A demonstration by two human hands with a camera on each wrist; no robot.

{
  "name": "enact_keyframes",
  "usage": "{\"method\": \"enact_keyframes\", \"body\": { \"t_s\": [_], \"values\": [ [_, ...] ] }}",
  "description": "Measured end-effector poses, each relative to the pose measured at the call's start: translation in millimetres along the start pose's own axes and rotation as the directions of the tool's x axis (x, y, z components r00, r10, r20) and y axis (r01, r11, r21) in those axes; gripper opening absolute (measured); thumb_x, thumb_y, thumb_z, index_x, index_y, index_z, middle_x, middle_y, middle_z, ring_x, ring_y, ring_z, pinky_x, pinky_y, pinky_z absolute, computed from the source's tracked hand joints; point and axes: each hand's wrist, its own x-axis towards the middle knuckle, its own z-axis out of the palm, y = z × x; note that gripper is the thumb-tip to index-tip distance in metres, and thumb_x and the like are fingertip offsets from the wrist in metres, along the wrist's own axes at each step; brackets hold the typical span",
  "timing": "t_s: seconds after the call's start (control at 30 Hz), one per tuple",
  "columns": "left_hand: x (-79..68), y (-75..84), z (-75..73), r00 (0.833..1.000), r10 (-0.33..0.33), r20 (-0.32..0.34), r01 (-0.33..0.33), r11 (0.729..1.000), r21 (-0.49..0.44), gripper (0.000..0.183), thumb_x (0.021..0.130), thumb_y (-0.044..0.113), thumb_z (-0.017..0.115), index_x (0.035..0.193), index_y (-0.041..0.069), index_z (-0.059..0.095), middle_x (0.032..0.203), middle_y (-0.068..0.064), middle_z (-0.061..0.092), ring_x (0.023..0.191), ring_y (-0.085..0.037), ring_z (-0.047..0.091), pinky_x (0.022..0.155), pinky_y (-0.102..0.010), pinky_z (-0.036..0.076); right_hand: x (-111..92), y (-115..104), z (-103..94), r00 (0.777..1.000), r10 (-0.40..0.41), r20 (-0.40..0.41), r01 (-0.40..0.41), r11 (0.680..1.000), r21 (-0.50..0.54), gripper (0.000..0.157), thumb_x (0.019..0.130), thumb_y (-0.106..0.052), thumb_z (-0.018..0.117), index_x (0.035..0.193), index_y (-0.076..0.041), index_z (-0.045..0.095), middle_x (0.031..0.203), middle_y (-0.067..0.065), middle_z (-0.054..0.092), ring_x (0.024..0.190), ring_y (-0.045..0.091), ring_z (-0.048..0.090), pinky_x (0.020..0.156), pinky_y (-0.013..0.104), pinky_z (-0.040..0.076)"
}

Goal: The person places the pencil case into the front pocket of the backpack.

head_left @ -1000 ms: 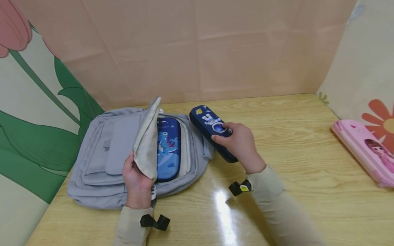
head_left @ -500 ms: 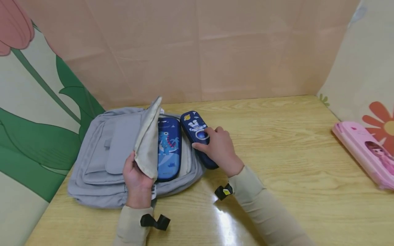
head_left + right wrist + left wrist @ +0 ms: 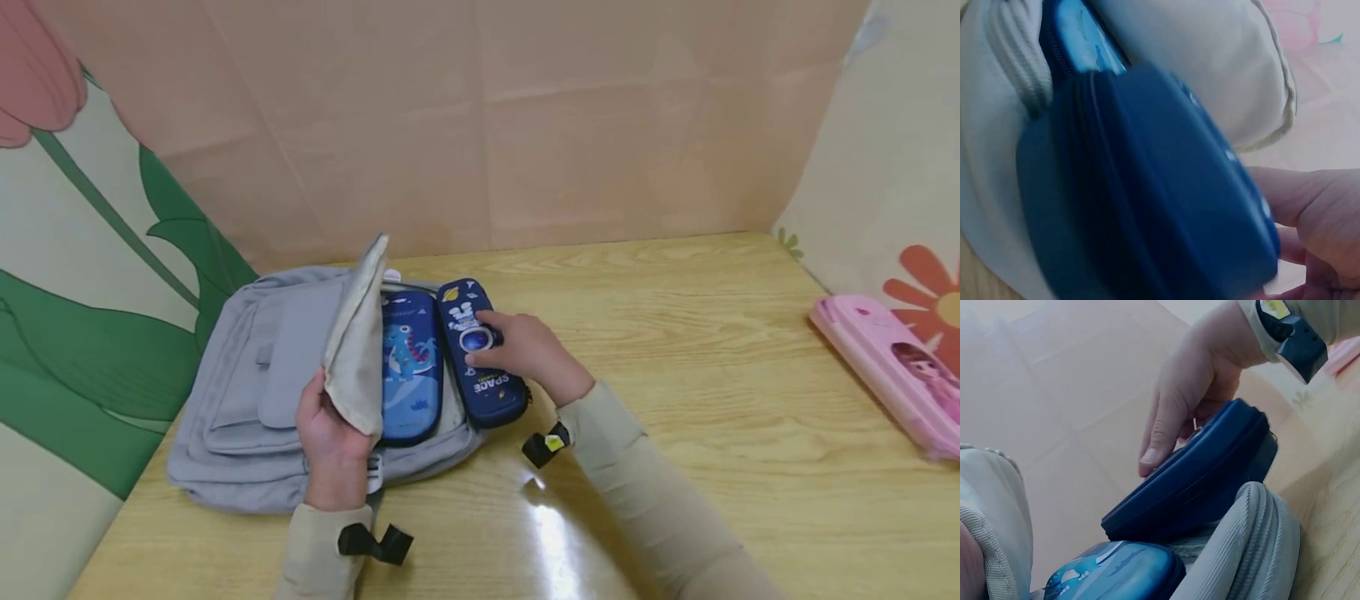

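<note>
In the head view, my left hand [image 3: 335,433] grips the cream-lined flap [image 3: 356,358] of a grey backpack [image 3: 262,358], holding it raised. A blue dinosaur pencil case [image 3: 411,367] lies in the opened compartment. Just right of it, a navy space-print pencil case [image 3: 491,396] leans over the compartment's edge. My right hand [image 3: 532,350] holds this navy case, thumb and a finger on its printed face. From the left wrist view, the navy case [image 3: 1191,475] stands tilted above the dinosaur case [image 3: 1116,572], beside the grey zipped edge [image 3: 1260,544]. Some right fingers are hidden.
A pink pencil case [image 3: 885,367] with a doll picture lies at the table's right side. The wooden table [image 3: 675,317] meets a pinkish-beige sheet [image 3: 600,150] at the back, with flower-patterned walls on both sides.
My right hand has brought the navy pencil case leftward to the backpack's opening and turned it more in line with the dinosaur case. My left hand keeps the flap raised, almost unmoved.
</note>
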Motion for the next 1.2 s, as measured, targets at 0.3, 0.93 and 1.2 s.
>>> {"method": "enact_keyframes", "body": {
  "t_s": [0.3, 0.93, 1.2],
  "values": [
    [1.8, 3.9, 0.3, 0.994, -0.051, 0.097, 0.053, 0.999, -0.012, 0.028, 0.098, 0.016, 0.036, 0.114, -0.002, 0.049, 0.109, -0.013, 0.058, 0.098, -0.024, 0.059, 0.085, -0.032, 0.047, 17, -9, 21.6, 1.0, -0.012, -0.011, 0.013, 0.994, 0.104, 0.075, 0.079, -0.045, 0.069, 0.141, -0.016, 0.039, 0.135, 0.015, 0.049, 0.117, 0.027, 0.049, 0.097, 0.04, 0.042],
    [7.8, 2.9, 0.7, 0.972, -0.152, 0.182, 0.146, 0.988, 0.049, 0.023, 0.093, 0.013, 0.045, 0.105, -0.003, 0.056, 0.102, -0.013, 0.064, 0.094, -0.023, 0.061, 0.084, -0.03, 0.047, 20, -35, 69.8, 0.993, -0.118, 0.0, 0.116, 0.977, 0.176, 0.078, 0.08, -0.04, 0.069, 0.144, -0.011, 0.033, 0.13, 0.017, 0.053, 0.115, 0.027, 0.052, 0.097, 0.038, 0.043],
    [7.3, 2.8, -1.3, 0.968, -0.15, 0.2, 0.131, 0.986, 0.102, 0.029, 0.097, 0.017, 0.039, 0.105, -0.002, 0.059, 0.102, -0.012, 0.065, 0.093, -0.022, 0.062, 0.083, -0.029, 0.048, 16, -29, 67.2, 0.996, -0.09, 0.018, 0.085, 0.978, 0.189, 0.08, 0.082, -0.043, 0.067, 0.146, -0.015, 0.029, 0.127, 0.015, 0.056, 0.111, 0.025, 0.055, 0.093, 0.038, 0.045]
  ]
}}
